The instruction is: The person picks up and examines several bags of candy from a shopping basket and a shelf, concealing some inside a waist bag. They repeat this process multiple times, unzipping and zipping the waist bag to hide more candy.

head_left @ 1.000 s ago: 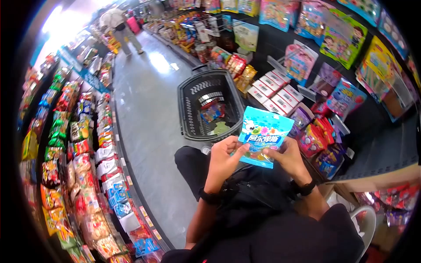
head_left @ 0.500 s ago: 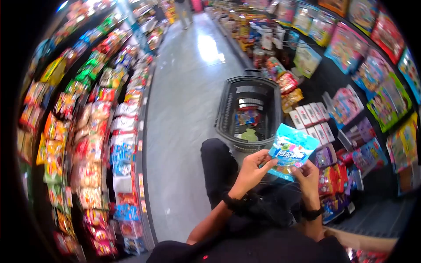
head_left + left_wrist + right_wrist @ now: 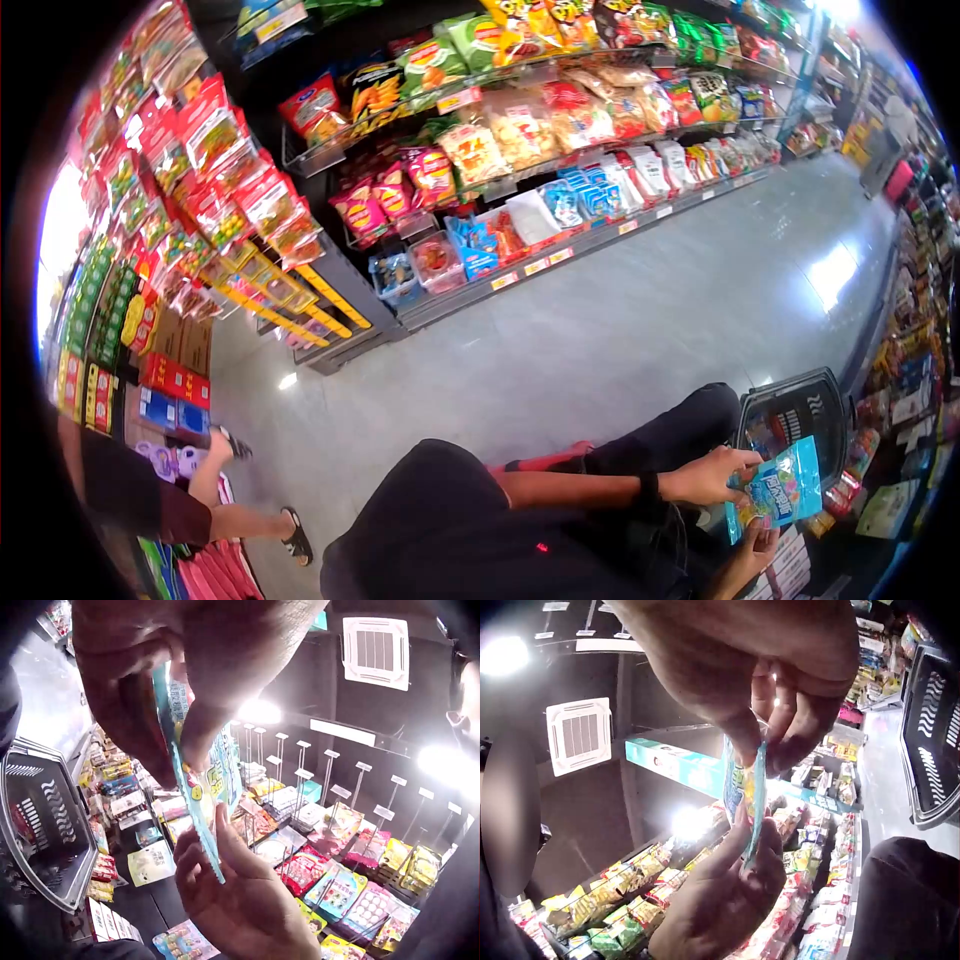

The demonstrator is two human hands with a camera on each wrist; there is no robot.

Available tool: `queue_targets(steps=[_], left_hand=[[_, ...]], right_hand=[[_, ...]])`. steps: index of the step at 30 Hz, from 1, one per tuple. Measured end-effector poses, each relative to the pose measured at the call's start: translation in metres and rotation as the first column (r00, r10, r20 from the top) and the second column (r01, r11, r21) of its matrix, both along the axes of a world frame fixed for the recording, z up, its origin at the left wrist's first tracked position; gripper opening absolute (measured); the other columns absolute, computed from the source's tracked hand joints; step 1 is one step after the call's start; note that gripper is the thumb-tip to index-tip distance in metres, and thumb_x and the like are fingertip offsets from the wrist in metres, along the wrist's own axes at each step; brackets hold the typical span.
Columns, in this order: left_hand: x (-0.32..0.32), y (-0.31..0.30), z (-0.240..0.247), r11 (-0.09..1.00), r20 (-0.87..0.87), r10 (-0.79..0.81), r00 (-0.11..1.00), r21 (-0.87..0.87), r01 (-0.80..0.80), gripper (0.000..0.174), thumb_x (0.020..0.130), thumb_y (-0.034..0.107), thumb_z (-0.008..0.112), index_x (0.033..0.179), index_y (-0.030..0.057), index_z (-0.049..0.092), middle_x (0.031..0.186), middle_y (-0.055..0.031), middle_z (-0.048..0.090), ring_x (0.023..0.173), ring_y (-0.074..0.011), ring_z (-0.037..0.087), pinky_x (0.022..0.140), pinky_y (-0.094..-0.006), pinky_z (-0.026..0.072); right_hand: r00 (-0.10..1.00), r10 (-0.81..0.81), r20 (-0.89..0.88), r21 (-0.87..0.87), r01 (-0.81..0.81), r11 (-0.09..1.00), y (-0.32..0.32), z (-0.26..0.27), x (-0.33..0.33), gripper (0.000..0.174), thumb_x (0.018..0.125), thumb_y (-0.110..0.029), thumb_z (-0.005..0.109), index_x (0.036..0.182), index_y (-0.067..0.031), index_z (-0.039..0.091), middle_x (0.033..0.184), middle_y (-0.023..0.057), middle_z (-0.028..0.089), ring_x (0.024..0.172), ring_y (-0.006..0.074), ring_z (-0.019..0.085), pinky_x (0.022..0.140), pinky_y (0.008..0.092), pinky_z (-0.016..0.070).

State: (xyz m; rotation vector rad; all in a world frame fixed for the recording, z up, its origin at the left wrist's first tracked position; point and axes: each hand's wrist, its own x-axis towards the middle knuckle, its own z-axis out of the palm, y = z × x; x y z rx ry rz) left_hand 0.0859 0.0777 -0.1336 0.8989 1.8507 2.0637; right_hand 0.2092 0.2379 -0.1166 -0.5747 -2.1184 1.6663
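Observation:
A light-blue candy bag (image 3: 795, 485) with white lettering is held up by both hands at the lower right of the head view. My left hand (image 3: 705, 477) pinches one side, its thumb on the printed front. From the other side my right hand (image 3: 750, 560) grips the bag low down. In the left wrist view the bag (image 3: 196, 817) shows nearly edge-on, with my right hand (image 3: 244, 904) beneath. The right wrist view has my left hand (image 3: 716, 896) below the same bag (image 3: 756, 795), thumb and fingers on either face.
A black shopping basket (image 3: 843, 410) stands on the floor beyond the bag. Snack shelves (image 3: 500, 285) run along the aisle's far side. A hanging rack of red packets (image 3: 215, 130) is at the left. Another person's leg (image 3: 250, 522) in a sandal shows at lower left.
The head view has swung left, so the basket, hands and bag sit farther right in it. Shelf end and another person's leg have come into view. Both hands still hold the bag.

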Motion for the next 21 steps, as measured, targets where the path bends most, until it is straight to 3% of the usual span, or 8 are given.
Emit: queue_targets(steps=[1,2,5,7,11,16,19,21], left_hand=[[0.000,-0.003,-0.002,1.000,0.008,0.014,1.000,0.003,-0.014,0.054,0.071,0.016,0.083,0.116,-0.0011,0.059,0.088,-0.0139,0.066,0.089,-0.0270,0.066,0.083,-0.0363,0.0500],[0.000,-0.006,-0.003,1.000,0.019,0.009,1.000,0.007,-0.010,0.054,0.071,0.016,0.084,0.116,-0.0009,0.059,0.088,-0.0141,0.066,0.090,-0.0269,0.066,0.083,-0.0363,0.0502],[-0.004,-0.012,0.004,1.000,0.022,0.024,0.999,-0.012,-0.024,0.047,0.072,0.012,0.079,0.114,0.0001,0.061,0.097,-0.0169,0.067,0.094,-0.0292,0.068,0.081,-0.0391,0.0524],[-0.006,-0.013,0.020,0.998,-0.043,-0.032,0.999,-0.050,0.030,0.041,0.078,0.019,0.078,0.112,0.0012,0.063,0.103,-0.0146,0.067,0.091,-0.0239,0.067,0.080,-0.0371,0.0526],[-0.008,0.021,0.028,0.923,0.238,-0.350,0.906,-0.076,0.377,0.023,0.091,0.014,0.069,0.109,-0.0002,0.065,0.092,-0.0071,0.071,0.084,-0.0093,0.064,0.075,-0.0277,0.0519],[0.018,0.064,0.038,0.738,0.313,-0.653,0.690,0.055,0.673,0.020,0.099,0.010,0.059,0.113,-0.0051,0.061,0.096,-0.0033,0.069,0.087,-0.0055,0.062,0.078,-0.0221,0.0495],[0.041,0.084,0.046,0.630,0.040,-0.757,0.652,-0.221,0.744,0.020,0.095,0.008,0.063,0.110,-0.0053,0.061,0.091,-0.0055,0.070,0.084,-0.0068,0.062,0.076,-0.0236,0.0488],[0.061,0.086,0.056,0.498,0.010,-0.854,0.520,-0.274,0.823,0.022,0.091,0.007,0.067,0.108,-0.0055,0.061,0.086,-0.0085,0.069,0.081,-0.0091,0.063,0.074,-0.0264,0.0482]], right_hand=[[1.000,0.018,-0.018,-0.014,-0.019,1.000,0.006,-0.009,0.000,0.030,0.095,-0.024,0.068,0.083,-0.0010,0.052,0.074,-0.0007,0.047,0.069,0.0130,0.040,0.063,0.0295,0.0359],[0.993,0.103,-0.060,-0.148,-0.111,0.983,0.032,-0.043,-0.006,0.032,0.097,-0.011,0.062,0.123,0.0064,0.053,0.114,0.0130,0.063,0.102,0.0169,0.060,0.088,0.0297,0.0458],[0.988,0.077,-0.135,-0.121,-0.094,0.988,0.011,-0.032,-0.012,0.029,0.095,-0.011,0.065,0.119,0.0051,0.059,0.106,0.0090,0.066,0.092,0.0133,0.062,0.078,0.0254,0.0485],[0.999,-0.037,-0.030,0.027,0.038,0.999,0.010,-0.027,0.005,0.020,0.093,-0.012,0.068,0.106,0.0032,0.065,0.090,0.0005,0.066,0.078,0.0055,0.057,0.067,0.0199,0.0433],[0.971,-0.186,-0.150,-0.249,0.145,0.958,-0.007,0.004,0.026,0.023,0.090,-0.010,0.072,0.109,0.0016,0.064,0.090,0.0006,0.067,0.076,0.0033,0.058,0.067,0.0200,0.0463],[0.917,-0.375,-0.134,-0.264,0.332,0.906,-0.014,0.018,0.091,0.026,0.087,-0.011,0.075,0.108,0.0012,0.064,0.088,0.0005,0.068,0.074,0.0020,0.057,0.067,0.0197,0.0469],[0.836,-0.514,-0.194,-0.210,0.477,0.854,-0.036,0.019,0.131,0.033,0.087,-0.013,0.076,0.113,0.0029,0.063,0.095,0.0039,0.069,0.080,0.0064,0.061,0.073,0.0228,0.0501],[0.818,-0.572,-0.058,-0.197,0.552,0.810,-0.063,0.019,0.166,0.036,0.086,-0.018,0.077,0.113,0.0018,0.065,0.099,0.0072,0.071,0.085,0.0100,0.062,0.078,0.0280,0.0519]])
